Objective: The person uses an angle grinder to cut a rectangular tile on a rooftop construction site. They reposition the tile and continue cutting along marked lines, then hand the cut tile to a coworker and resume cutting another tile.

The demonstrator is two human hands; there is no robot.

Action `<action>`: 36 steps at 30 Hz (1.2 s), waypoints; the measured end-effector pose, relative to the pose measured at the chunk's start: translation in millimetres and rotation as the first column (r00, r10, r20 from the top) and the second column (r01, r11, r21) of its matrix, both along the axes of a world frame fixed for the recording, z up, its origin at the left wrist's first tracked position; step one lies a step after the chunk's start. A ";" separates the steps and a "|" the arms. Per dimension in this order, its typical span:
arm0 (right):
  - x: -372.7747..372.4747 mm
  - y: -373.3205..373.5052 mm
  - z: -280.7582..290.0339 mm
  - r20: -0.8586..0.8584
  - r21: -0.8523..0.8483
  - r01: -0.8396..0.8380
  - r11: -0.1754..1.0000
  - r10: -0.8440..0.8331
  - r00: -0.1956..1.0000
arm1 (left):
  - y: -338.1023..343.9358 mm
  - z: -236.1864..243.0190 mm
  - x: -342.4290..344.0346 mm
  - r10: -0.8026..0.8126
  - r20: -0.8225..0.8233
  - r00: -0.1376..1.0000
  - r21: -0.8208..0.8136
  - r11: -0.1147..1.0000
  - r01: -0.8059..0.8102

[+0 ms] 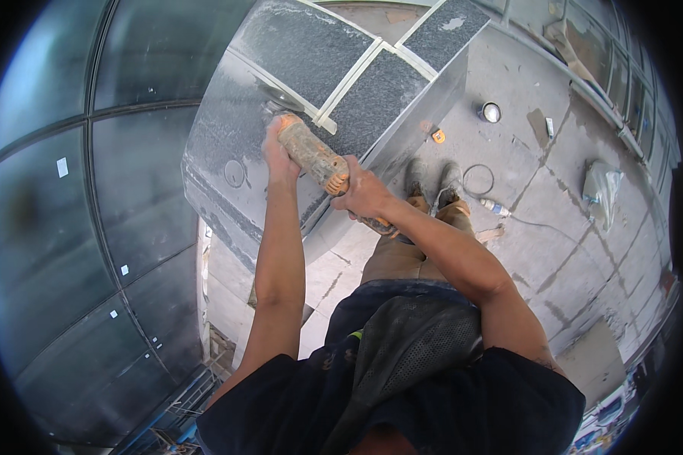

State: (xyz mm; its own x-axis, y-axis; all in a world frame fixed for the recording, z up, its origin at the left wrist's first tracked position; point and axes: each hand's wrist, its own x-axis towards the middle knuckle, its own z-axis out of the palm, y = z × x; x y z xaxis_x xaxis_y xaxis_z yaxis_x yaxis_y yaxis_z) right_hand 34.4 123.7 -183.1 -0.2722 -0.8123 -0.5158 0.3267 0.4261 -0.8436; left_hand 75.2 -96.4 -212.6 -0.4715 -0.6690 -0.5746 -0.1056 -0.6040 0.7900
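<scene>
Both my hands are closed on a dust-caked, orange and grey angle grinder [311, 155]. My left hand [279, 155] grips it at the front, close to the head, while my right hand [366, 191] wraps round its rear end. The round disc [282, 98] is at the surface of a dark grey stone slab [212, 152], beside a pale strip [277, 85]; whether it touches cannot be made out. Pale dust coats this part of the slab. A faint circle [235, 174] shows on the stone near my left hand.
Large glass panels [45, 167] rise close on the left. On the paved floor to the right are an open tin [490, 112], an orange tape measure [439, 136], a plastic bag [603, 189] and a cable connector [495, 207]. My boots [432, 178] stand beside the slab's side.
</scene>
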 end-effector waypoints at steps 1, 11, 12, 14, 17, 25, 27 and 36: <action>0.2 -0.4 -0.4 0.001 0.000 -0.006 1.000 0.006 1.000 | -1.4 -1.0 1.2 0.001 -0.006 1.000 0.003 1.000 -0.001; 1.1 1.7 2.8 0.015 -0.009 0.003 1.000 -0.003 1.000 | 0.2 -1.6 -0.1 0.000 0.022 1.000 -0.003 1.000 0.000; 0.8 1.5 2.1 0.012 -0.010 -0.001 1.000 0.001 1.000 | -0.6 -2.8 0.4 -0.006 0.016 1.000 0.001 1.000 0.006; 0.8 1.4 1.9 0.008 -0.012 -0.005 1.000 0.005 1.000 | -2.0 -4.9 0.8 -0.007 0.017 1.000 0.002 1.000 0.007; 1.4 0.4 2.4 0.000 -0.011 -0.001 1.000 0.001 1.000 | -2.7 -5.1 -0.1 -0.009 0.037 0.999 0.004 1.000 0.009; -5.8 -14.3 15.8 0.049 0.016 0.042 0.999 -0.042 0.998 | -9.0 11.2 -11.9 -0.056 0.004 0.998 0.080 0.995 0.056; -6.7 -20.7 13.7 0.048 0.010 0.024 1.000 -0.024 0.999 | -17.5 9.5 -10.6 -0.070 0.004 0.998 0.085 0.994 0.070; -21.9 -33.8 39.4 0.130 0.074 0.000 0.997 -0.010 0.991 | -34.4 10.6 -18.5 -0.075 0.030 0.997 0.120 0.990 0.071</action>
